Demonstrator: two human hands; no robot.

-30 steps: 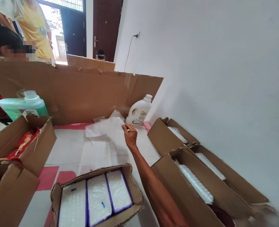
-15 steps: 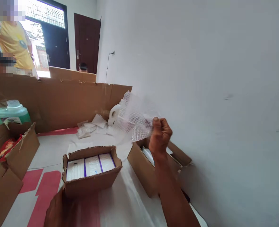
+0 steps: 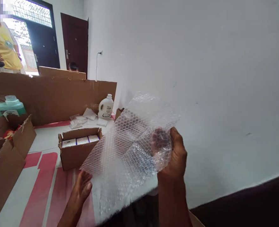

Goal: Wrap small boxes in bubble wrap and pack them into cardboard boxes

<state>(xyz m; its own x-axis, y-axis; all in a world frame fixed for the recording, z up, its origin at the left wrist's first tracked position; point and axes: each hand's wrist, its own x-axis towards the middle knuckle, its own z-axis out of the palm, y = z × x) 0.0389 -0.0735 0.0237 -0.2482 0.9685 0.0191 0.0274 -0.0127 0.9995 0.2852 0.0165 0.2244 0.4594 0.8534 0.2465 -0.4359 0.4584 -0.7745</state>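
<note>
A clear sheet of bubble wrap (image 3: 120, 148) is spread out between my two hands, above the table. My right hand (image 3: 177, 151) grips its right side, thumb on the outside and the fingers showing blurred through the plastic. At the lower left corner of the sheet, my left hand (image 3: 81, 187) has its curled fingers on the edge. Just beyond my left hand stands a small open cardboard box (image 3: 79, 154) packed with white, purple-edged packs. Another cardboard box (image 3: 119, 113) is mostly hidden behind the wrap.
Larger open cartons (image 3: 23, 138), one with red packets inside, stand at left near a green liquid jug (image 3: 14, 105). A white bottle (image 3: 106, 106) and several flat clear packets (image 3: 89, 114) lie before a cardboard partition (image 3: 59, 97). A white wall (image 3: 212, 94) bounds the right. A person in yellow (image 3: 4, 44) stands beyond.
My right hand has brought the bubble wrap nearer and lower, and the sheet is now spread wide. My left hand has left the small box's side and come up to the sheet's corner.
</note>
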